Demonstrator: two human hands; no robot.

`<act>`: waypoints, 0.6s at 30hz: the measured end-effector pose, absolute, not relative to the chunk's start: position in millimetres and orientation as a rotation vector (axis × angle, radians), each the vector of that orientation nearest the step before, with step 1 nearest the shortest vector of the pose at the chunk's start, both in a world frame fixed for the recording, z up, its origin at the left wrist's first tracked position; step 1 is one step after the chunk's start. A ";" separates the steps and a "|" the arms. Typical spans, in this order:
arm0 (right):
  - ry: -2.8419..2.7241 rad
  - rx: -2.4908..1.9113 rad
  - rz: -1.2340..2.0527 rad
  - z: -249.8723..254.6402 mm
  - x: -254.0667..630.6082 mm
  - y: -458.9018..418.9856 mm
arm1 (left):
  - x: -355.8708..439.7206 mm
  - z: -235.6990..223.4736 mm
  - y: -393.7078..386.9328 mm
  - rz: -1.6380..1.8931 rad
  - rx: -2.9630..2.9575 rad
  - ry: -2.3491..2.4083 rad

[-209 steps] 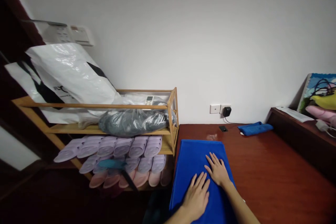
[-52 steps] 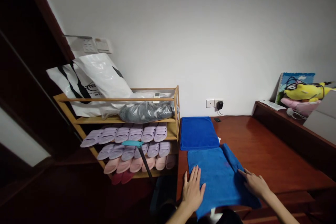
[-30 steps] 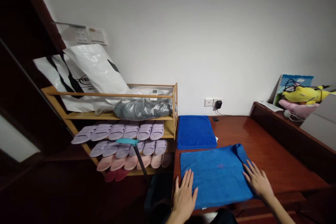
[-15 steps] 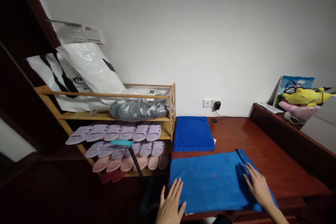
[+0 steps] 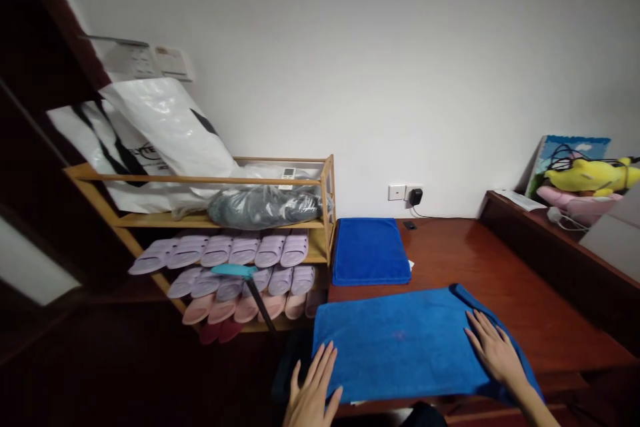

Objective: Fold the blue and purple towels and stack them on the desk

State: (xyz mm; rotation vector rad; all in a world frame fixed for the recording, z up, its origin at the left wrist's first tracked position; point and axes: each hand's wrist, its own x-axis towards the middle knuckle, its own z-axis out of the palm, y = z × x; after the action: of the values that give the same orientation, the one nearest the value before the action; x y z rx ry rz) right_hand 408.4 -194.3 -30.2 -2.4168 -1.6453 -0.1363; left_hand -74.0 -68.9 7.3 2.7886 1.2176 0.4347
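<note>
A blue cloth lies spread over the front of the wooden table, with its far right corner and right edge turned up. My left hand rests with fingers spread on the cloth's left edge. On the right part of the cloth, my right hand lies flat with its fingers stretched out. Behind the spread cloth sits a neatly folded, darker blue cloth, a small white tag poking out at its right side. Neither hand grips anything.
A wooden rack stands left of the table, holding several slippers, white bags and a plastic-wrapped bundle. A black plug sits in the wall socket. On the raised right ledge lies a yellow plush toy.
My left hand has slid left along with the cloth's left edge. My right hand has moved slightly right and now lies flatter, and the cloth looks more stretched. The view has shifted a little.
</note>
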 end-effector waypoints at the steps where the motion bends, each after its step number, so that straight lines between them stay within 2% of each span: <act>1: -1.648 -2.468 -0.159 -29.5 421.4 -203.2 | -74.4 6.9 -67.5 0.451 2.796 1.208; 9: -1.343 -2.913 -0.169 -22.3 495.2 -268.6 | -85.4 21.1 -59.8 0.511 2.794 1.079; 12: -1.109 -3.008 -0.344 -18.0 500.8 -268.5 | -91.3 22.9 -57.1 0.514 2.781 1.070; 15: -1.049 -2.921 -0.577 -10.1 482.5 -245.1 | -88.8 27.7 -49.3 0.533 2.752 1.074; 18: -1.413 -2.597 -0.483 -7.3 445.8 -205.9 | -71.4 37.8 -34.2 0.565 2.710 1.124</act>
State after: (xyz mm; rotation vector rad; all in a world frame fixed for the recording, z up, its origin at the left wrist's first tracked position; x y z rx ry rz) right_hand 445.8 -205.9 -7.3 -2.5970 -1.4130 -0.4834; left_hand -71.4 -34.2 37.8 2.7099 1.1241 0.5649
